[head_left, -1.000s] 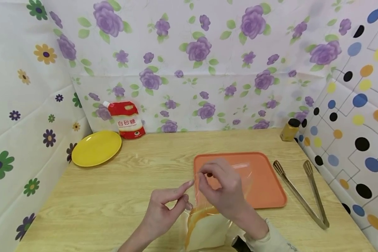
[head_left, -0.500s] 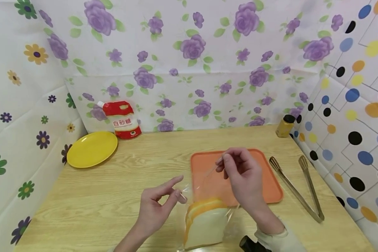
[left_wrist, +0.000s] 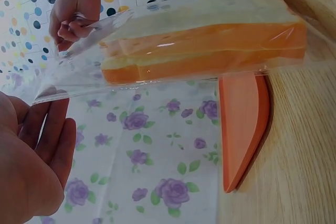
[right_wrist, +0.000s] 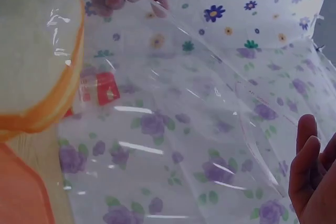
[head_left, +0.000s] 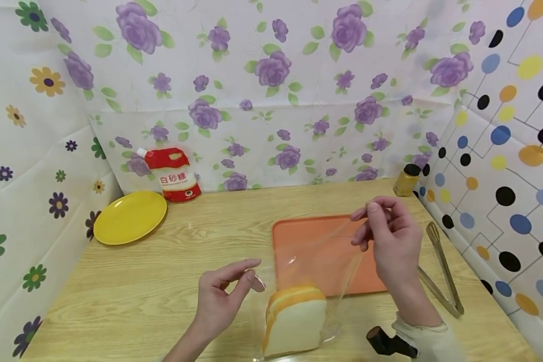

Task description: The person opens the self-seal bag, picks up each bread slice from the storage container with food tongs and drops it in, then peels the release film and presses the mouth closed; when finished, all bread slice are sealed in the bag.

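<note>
Bread slices (head_left: pixel 295 324) could slide out if the clear plastic bag (head_left: pixel 305 266) tips. Left hand (head_left: pixel 221 292) and right hand (head_left: pixel 394 239), apart, pinch its rim; hard tugging might tear it.

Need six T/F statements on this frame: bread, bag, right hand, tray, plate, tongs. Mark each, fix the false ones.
1. The plate is left of the tray, the tongs right. True.
2. The tongs are closed. False: they are spread open.
3. The bread is inside the bag. True.
4. The bread lies on the plate. False: the two are apart.
5. The right hand holds the bag. True.
6. The tray is blue. False: it is orange.
</note>
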Demonstrator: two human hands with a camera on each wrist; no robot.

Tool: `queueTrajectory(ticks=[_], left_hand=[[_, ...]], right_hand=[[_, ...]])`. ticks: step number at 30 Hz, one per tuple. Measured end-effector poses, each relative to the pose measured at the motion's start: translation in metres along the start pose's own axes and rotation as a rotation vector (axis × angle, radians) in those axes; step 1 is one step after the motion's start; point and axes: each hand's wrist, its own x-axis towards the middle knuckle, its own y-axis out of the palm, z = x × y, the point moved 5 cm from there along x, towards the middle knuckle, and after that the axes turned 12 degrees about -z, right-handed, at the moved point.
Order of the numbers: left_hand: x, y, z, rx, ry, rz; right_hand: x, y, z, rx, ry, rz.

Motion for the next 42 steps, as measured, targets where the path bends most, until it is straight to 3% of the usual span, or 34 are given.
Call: queueTrajectory(ticks=[13, 26, 33, 42], left_hand=[[-0.004, -0.005, 0.003, 0.009, -0.024, -0.022], [-0.004, -0.006, 0.004, 0.031, -0.024, -0.034], [-0.003, -0.006, 0.005, 0.038, -0.031, -0.037], [-0.001, -0.005, 0.005, 0.049, 0.001, -0.053]], right_hand=[[0.037, -0.058, -0.002, -0.045, 0.1, -0.259], [0.065, -0.125, -0.004, 0.008, 0.213, -0.479], [0.075, -0.158, -0.003, -0.051, 0.178, -0.589], [0.082, -0.184, 0.0, -0.124, 0.154, -0.653]])
